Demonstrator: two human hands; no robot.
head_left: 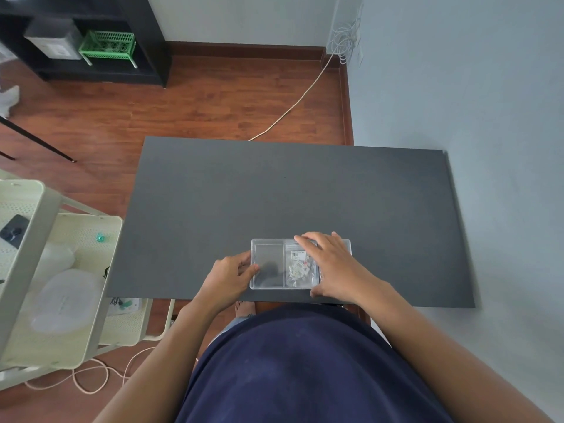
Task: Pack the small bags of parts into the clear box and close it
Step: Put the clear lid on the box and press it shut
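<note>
Head view: clear box [268,264] sits on the worktop [274,193], bags of parts [300,267] inside. Left hand [232,274] pinches its left wall; right hand [332,264] lies spread flat on top.

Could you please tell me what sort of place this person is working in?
Probably a room at home, not a workshop: a plain dark table on wood flooring, a cream utility cart, and a black shelf unit.

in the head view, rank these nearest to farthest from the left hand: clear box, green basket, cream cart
1. clear box: touching the left hand, at the table's near edge.
2. cream cart: off to the left.
3. green basket: far top left, on the black shelf.
</note>
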